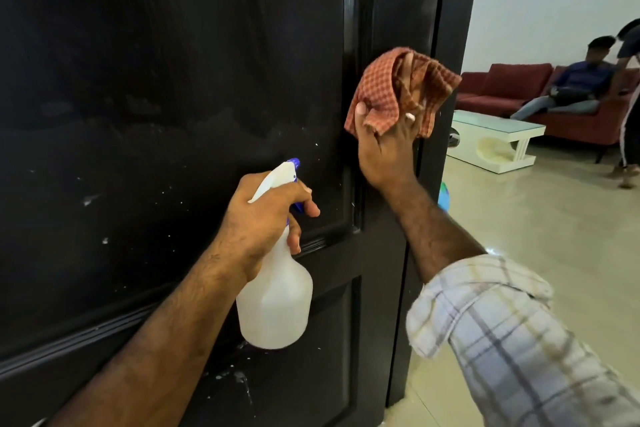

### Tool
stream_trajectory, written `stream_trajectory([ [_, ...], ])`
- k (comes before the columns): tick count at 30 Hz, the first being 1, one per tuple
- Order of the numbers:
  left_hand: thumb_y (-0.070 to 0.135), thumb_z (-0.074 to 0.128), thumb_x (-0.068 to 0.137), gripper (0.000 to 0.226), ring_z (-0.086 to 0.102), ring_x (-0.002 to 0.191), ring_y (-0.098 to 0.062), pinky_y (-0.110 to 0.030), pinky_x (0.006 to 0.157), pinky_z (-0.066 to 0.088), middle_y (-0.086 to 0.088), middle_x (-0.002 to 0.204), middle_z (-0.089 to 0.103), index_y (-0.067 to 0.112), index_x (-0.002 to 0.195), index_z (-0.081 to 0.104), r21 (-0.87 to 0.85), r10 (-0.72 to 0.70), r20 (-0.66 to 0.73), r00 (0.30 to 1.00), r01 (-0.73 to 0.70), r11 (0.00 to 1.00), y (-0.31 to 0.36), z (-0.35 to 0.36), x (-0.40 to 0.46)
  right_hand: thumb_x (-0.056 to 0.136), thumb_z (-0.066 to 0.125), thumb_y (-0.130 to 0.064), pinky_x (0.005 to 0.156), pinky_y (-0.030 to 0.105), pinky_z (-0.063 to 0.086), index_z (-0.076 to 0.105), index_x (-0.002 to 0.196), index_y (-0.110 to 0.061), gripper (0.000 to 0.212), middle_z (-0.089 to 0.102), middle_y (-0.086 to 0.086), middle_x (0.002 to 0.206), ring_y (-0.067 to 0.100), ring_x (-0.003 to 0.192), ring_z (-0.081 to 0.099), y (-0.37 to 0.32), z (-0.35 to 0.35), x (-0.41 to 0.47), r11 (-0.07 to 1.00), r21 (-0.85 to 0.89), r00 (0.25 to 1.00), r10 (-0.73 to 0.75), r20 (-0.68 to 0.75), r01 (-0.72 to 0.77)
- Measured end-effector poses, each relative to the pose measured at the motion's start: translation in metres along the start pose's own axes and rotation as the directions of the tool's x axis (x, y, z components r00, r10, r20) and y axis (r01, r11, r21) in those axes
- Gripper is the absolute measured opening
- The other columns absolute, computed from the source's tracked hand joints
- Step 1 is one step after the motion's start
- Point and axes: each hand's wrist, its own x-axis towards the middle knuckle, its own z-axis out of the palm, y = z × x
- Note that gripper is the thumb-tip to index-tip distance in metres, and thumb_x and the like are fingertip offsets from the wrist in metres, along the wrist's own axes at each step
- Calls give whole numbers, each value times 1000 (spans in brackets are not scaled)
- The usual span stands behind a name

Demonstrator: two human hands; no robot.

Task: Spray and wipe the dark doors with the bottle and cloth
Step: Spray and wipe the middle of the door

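The left hand (268, 218) has a tight grip on the white spray bottle (277, 291), its nozzle pointing at the dark door (166, 80). The right hand (384, 152) holds the checked cloth (384, 87) bunched in its grip, up against the door's edge.

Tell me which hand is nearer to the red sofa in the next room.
Right. The right hand, holding the orange checked cloth against the black door's edge, is closest to the red sofa. The left hand grips the white spray bottle further left, before the door panel.
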Motion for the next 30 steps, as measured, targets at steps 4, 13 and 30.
stream_trajectory([
  [4,20,68,96,32,57,44,-17,-34,54,57,-9,90,79,7,125,63,-16,-13,-17,1000,12,1000,1,2,0,108,32,-68,132,60,10,37,164,-11,80,31,16,173,37,163,21,29,6,-37,998,11,997,69,46,-70],
  [13,19,69,95,20,60,47,-19,-33,54,59,-8,84,77,11,114,68,49,-38,-38,999,40,998,-18,-4,-23,111,49,-48,128,64,27,27,167,-15,69,28,15,174,36,162,26,42,-4,-108,986,166,993,5,121,-25],
  [30,18,68,95,21,57,48,-23,-37,55,57,-11,89,79,10,114,67,-46,-51,-115,992,46,998,-13,-43,-53,107,55,-35,124,80,8,-6,172,-27,90,2,9,181,47,164,7,54,3,-139,939,-130,941,-296,165,318],
])
